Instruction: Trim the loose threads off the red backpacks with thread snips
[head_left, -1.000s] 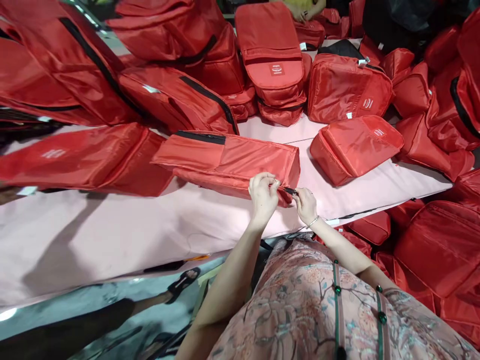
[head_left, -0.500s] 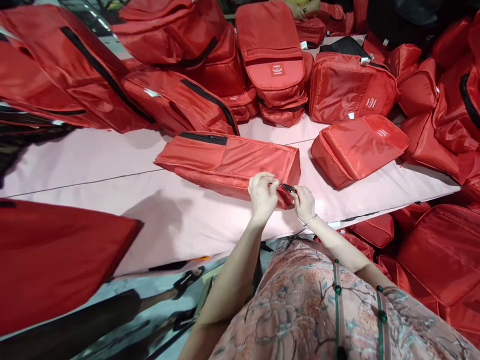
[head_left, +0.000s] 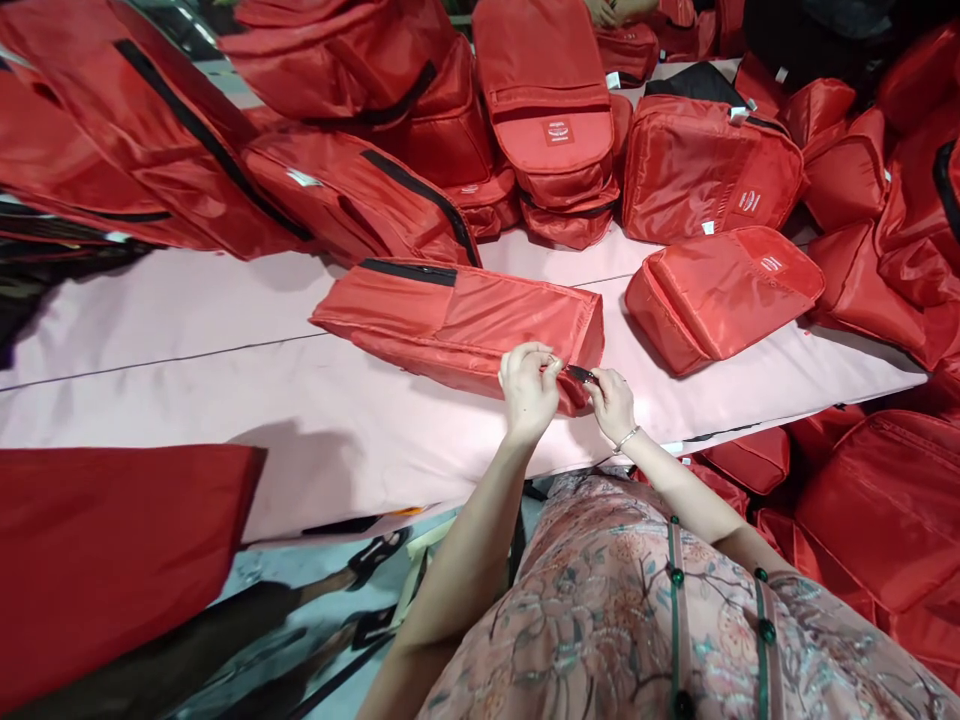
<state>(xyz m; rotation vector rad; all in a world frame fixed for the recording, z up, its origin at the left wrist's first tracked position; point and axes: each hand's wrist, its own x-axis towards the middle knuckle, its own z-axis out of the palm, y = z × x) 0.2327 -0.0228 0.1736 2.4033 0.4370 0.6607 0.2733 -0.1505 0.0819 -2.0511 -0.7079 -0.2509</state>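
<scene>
A long red bag (head_left: pixel 517 305) with a black zipper strip at its far left lies on its side on the pink-covered table (head_left: pixel 300 385). My left hand (head_left: pixel 530 395) is closed in a pinch at the bag's near right edge; what its fingertips hold is too small to make out. Close beside it, my right hand (head_left: pixel 614 404) grips a small pair of dark thread snips (head_left: pixel 581 374). The snips point left toward my left fingertips, over the bag's near right corner. A bracelet circles my right wrist.
Another red bag (head_left: pixel 726 295) lies to the right. Red bags (head_left: pixel 551 130) are piled along the back, with more (head_left: pixel 885 510) below the table at right. A red panel (head_left: pixel 112 560) juts in at lower left, beside another person's legs (head_left: pixel 247 630). Someone's arms show at the far back.
The red panel at lower left has shifted and turned, its top edge now lower and flatter. My hands and the long red bag keep nearly the same positions; the view has moved slightly.
</scene>
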